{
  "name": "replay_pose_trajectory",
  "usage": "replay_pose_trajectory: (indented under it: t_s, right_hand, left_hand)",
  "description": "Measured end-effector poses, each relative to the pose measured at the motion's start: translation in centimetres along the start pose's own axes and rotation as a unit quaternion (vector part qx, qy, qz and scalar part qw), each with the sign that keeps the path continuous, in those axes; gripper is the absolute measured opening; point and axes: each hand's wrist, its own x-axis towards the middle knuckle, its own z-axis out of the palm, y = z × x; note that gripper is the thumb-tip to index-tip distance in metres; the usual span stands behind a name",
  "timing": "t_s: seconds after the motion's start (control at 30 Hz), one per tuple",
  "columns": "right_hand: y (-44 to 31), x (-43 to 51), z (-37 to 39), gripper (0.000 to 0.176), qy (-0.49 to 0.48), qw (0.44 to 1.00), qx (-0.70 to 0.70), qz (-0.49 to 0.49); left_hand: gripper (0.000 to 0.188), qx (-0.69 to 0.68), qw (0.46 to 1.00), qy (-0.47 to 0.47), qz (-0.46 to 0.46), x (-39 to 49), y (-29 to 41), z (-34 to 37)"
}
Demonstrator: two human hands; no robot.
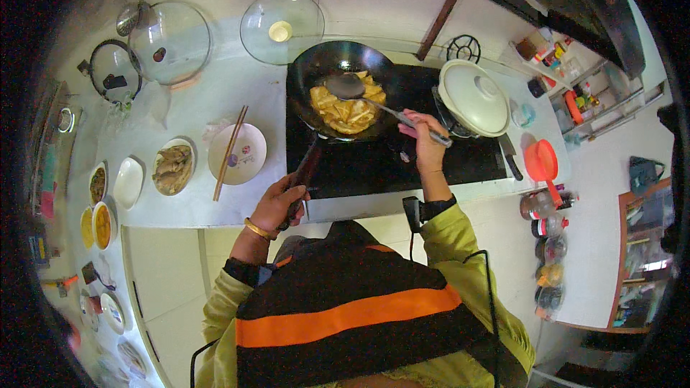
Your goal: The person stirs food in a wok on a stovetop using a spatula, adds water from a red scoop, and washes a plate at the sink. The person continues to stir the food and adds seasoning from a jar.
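A black wok (345, 56) stands on the black stovetop (463, 164), its long handle pointing down towards me. My left hand (283, 202) is closed around that handle. In the wok lie golden-brown pieces of food (347, 116) in some sauce; what they are I cannot tell. My right hand (426, 137) grips the handle of a metal ladle or turner (401, 117), whose dark rounded head is over the food at the far side. Whether the head touches the food is unclear. A pale lidded pot (474, 97) stands right of the wok.
Left of the stove, wooden chopsticks (230, 153) lie across a white bowl (253, 156), near a dish of meat (173, 167) and an empty white dish (128, 183). A glass lid (280, 13) leans behind the wok. A knife (509, 157) and a red strainer or dipper (540, 160) lie at right.
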Motion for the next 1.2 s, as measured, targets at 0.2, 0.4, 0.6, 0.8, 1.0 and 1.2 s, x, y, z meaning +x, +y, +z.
replay_pose_trajectory:
  t_s: [0.2, 0.4, 0.6, 0.8, 1.0, 1.2]
  right_hand:
    - [0.3, 0.6, -0.7, 0.015, 0.04, 0.999, -0.004, -0.005]
    - [0.1, -0.5, -1.9, 0.015, 0.066, 0.997, 0.031, -0.022]
    - [-0.7, -1.7, -2.6, 0.02, 0.07, 0.997, 0.023, -0.003]
    - [-2.9, -3.6, -1.5, 0.041, -0.034, 0.991, -0.114, 0.056]
    - [-0.7, -5.8, -1.2, 0.039, -0.191, 0.949, -0.238, -0.08]
    - [1.6, -6.0, 3.1, 0.042, -0.278, 0.928, -0.218, -0.115]
  left_hand:
    - [0.033, 0.001, 1.0, 0.004, -0.005, -0.1, 0.0, 0.0]
    - [0.038, 0.012, 1.0, 0.003, -0.007, -0.2, 0.1, 0.1]
    - [0.045, 0.019, 0.999, -0.018, -0.026, 0.3, -0.3, -0.4]
    - [0.059, 0.147, 0.989, -0.013, 0.005, -1.4, -0.9, 0.9]
    - [0.051, 0.214, 0.974, -0.056, 0.052, -4.1, -1.9, 2.8]
    - [0.043, 0.204, 0.979, -0.004, 0.024, -0.7, -4.8, 2.8]
